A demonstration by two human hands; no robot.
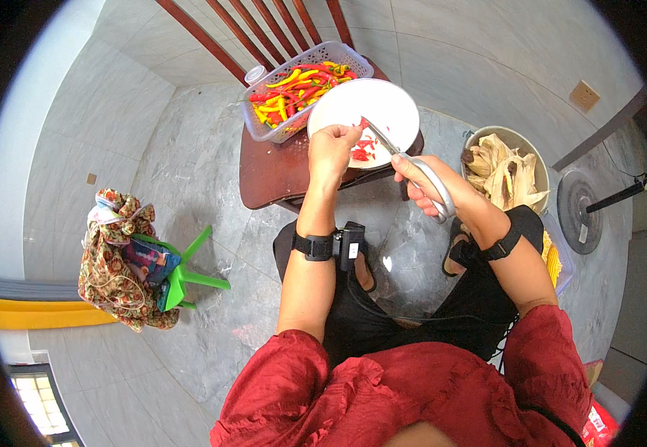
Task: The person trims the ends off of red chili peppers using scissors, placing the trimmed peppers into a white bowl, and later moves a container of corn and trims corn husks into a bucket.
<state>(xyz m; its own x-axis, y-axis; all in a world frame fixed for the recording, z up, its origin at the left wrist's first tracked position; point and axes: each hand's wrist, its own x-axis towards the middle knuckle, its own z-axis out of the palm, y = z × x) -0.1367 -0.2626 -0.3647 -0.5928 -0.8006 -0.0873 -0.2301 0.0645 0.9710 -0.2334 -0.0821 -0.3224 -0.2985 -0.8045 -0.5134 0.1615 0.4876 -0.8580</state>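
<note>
My left hand [332,148] pinches a short piece of red chili pepper [363,124] over a white bowl [365,100]. In my right hand [427,181] is a pair of scissors [438,187] with silver handles, its blades reaching to the chili at my left fingertips. Small cut bits of red chili [362,151] lie in the near part of the bowl. Behind the bowl and to its left, a pale plastic basket [267,133] holds many red and yellow chili peppers [301,86]. Basket and bowl both rest on a dark red wooden chair [273,173].
On the right, a round tub [544,162] holds corn husks [505,167], with a plastic bin of yellow corn [552,260] nearer me. A fan's round base [579,212] stands beyond. To the left, patterned cloth [114,268] covers a green plastic stool [189,274].
</note>
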